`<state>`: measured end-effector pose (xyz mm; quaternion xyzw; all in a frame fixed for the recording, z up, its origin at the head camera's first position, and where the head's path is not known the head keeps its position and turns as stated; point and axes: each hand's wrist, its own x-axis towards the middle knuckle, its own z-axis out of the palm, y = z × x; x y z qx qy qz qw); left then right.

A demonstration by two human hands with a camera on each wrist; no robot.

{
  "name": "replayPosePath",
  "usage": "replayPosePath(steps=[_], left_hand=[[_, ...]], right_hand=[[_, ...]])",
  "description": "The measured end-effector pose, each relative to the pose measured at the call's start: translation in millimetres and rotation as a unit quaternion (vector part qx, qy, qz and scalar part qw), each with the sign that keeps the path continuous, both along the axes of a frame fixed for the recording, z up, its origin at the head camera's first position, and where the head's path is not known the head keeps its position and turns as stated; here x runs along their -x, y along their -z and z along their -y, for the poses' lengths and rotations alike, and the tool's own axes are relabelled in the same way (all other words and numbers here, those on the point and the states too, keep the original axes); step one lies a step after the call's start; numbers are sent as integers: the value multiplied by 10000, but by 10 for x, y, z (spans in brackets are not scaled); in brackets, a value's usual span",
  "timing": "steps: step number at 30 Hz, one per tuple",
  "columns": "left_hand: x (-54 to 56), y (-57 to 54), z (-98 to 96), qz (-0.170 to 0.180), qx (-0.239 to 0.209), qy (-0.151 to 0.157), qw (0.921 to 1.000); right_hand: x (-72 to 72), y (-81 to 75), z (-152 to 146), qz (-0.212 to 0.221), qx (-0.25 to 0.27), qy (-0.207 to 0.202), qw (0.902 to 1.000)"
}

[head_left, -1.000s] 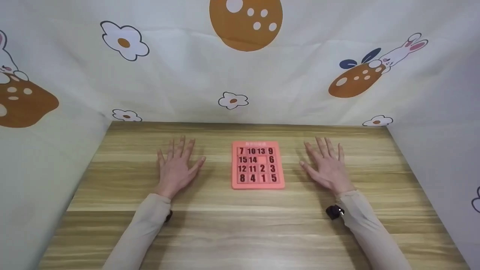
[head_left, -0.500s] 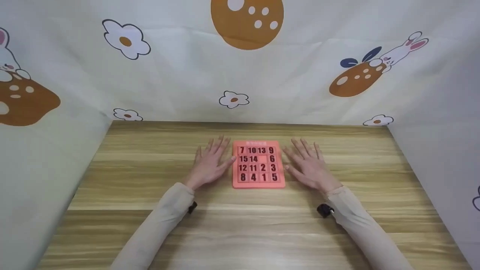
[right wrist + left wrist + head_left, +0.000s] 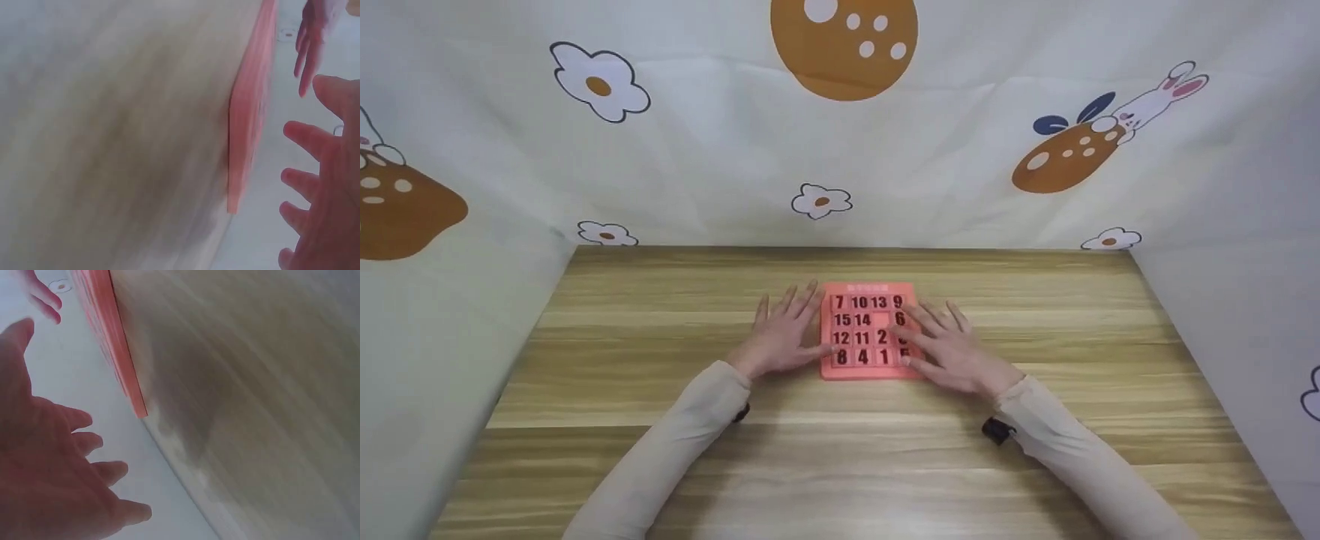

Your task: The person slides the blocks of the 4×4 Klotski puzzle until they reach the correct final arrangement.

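Observation:
A pink sliding number puzzle [image 3: 864, 371] lies flat on the wooden table, its black-numbered tiles facing up. One gap shows in its second row, between the 14 and the 6. My left hand [image 3: 780, 337] is at its left side with fingers spread, the thumb tip overlapping the frame near the 8. From the right, my right hand [image 3: 956, 349] reaches over the puzzle's edge, its fingertips covering parts of the 3 and the 5. In both wrist views the fingers are spread above the level of the puzzle [image 3: 115, 343], and neither hand grips anything.
The wood-grain table [image 3: 840, 465] carries the puzzle near its middle. A pale cloth [image 3: 720, 150] printed with flowers, rabbits and brown shapes hangs behind and along both sides. Dark wrist cameras, such as the right one [image 3: 997, 430], sit under the sleeves.
Both hands have come inward from the table's sides. The right hand has moved left over the puzzle's right edge, and the left hand has moved right to its left edge.

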<state>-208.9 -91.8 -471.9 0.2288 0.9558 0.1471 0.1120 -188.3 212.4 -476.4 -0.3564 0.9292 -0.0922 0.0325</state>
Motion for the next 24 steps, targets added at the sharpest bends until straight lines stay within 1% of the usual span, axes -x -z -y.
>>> replayPosePath(steps=[2,4,7,9,11,14,19,21,24], left_hand=[[15,16,8,194,135,92,9997],[31,35,10,438,171,190,9987],[51,58,4,782,161,363,9961],[57,62,-1,920,69,417,9949],[65,67,-10,991,16,436,9941],[65,73,-13,1000,26,387,9942],[65,81,-19,1050,180,353,9937],[71,80,-27,1053,202,359,9936],[84,83,-37,1081,252,341,9932]], right_hand=[[-13,7,11,74,-113,-121,9998],[-22,14,19,146,-215,-181,9995],[-33,17,33,174,-300,-227,9991],[-37,19,44,228,-259,-211,9992],[-36,24,48,254,-231,-204,9992],[-37,29,49,295,-189,-159,9993],[-39,17,50,260,-155,-120,9995],[-22,15,58,308,-69,-116,9994],[40,15,94,397,91,-79,9991]])
